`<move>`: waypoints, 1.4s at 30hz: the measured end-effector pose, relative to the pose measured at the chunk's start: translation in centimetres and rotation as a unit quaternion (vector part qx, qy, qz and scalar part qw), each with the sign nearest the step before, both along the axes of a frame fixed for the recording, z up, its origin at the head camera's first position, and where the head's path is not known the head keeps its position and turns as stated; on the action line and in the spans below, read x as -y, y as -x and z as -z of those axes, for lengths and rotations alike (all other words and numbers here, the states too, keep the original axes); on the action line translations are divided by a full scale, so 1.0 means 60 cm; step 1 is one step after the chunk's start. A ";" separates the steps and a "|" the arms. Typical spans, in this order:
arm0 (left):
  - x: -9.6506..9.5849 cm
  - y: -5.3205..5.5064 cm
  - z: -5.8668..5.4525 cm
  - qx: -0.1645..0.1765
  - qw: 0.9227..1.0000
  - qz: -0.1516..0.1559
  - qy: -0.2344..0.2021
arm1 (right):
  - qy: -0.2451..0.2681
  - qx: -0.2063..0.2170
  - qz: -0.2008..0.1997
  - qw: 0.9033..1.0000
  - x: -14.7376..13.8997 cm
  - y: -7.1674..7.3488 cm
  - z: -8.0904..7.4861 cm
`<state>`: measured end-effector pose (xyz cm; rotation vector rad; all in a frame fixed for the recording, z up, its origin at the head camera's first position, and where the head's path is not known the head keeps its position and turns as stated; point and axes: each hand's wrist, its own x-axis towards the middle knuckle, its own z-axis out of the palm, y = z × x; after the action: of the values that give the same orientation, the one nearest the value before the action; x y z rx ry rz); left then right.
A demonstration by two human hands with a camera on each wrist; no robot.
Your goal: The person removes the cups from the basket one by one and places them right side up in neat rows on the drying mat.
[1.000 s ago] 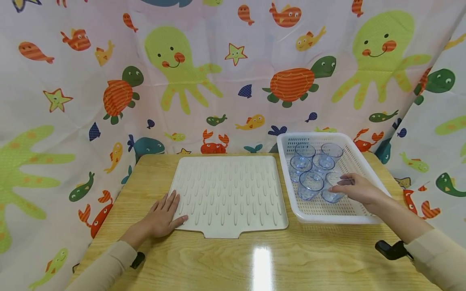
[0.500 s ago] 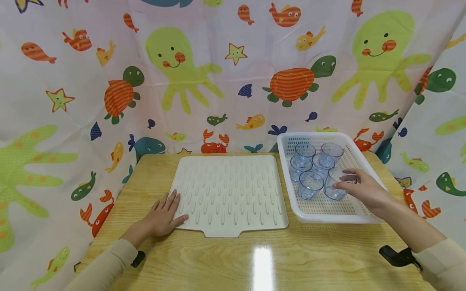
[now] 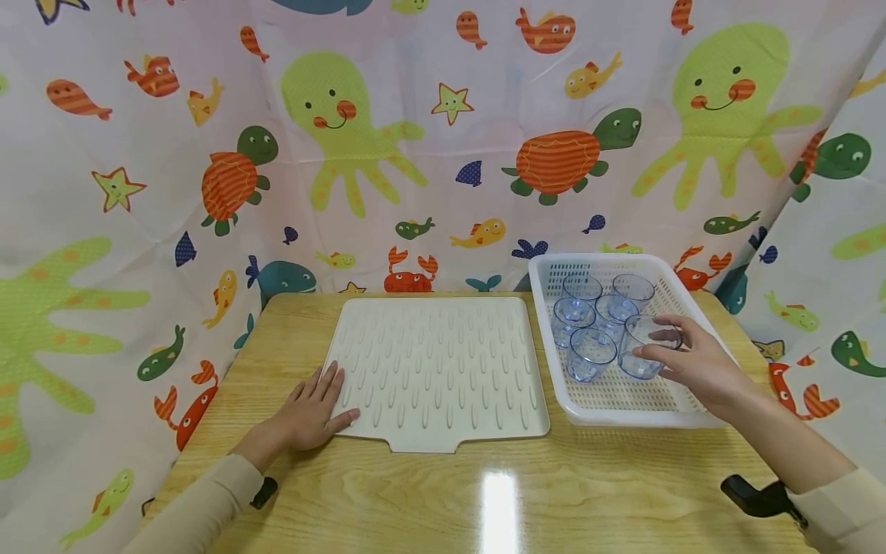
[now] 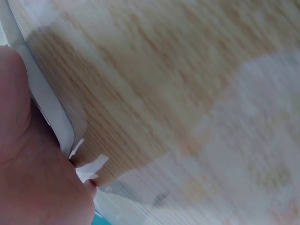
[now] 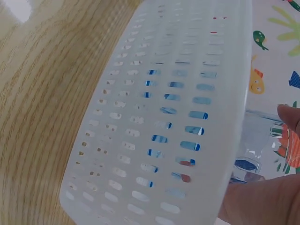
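In the head view my right hand pinches a clear bluish drinking glass near its rim, inside the white basket. Several matching glasses stand close together to its left and behind it. The right wrist view shows part of the held glass beyond the basket's slotted side, with a thumb at it. My left hand lies flat with spread fingers over the left front edge of a cream ridged draining tray. Only the heel of that hand and the tray's edge show in the left wrist view.
Both the tray and the basket lie on a light wooden table, the basket to the tray's right. A curtain printed with sea animals hangs behind the table and along both sides.
My right hand has lifted the front right glass a little from where it stood in the basket. The left hand has stayed on the tray's edge.
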<state>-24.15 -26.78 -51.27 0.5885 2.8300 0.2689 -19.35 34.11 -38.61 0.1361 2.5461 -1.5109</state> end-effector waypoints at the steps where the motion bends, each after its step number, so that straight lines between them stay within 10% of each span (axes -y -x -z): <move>1: 0.000 0.001 0.001 0.000 1.000 -0.001 0.002 | 0.006 -0.002 0.000 1.000 0.001 -0.001 -0.001; 42: 0.002 0.006 0.011 -0.005 1.000 0.001 -0.001 | -0.014 -0.102 -0.022 0.994 0.121 -0.042 -0.041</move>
<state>-24.52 -26.89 -51.91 0.5956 2.8379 0.2701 -16.82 26.86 -36.17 -0.0751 2.7071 -1.5471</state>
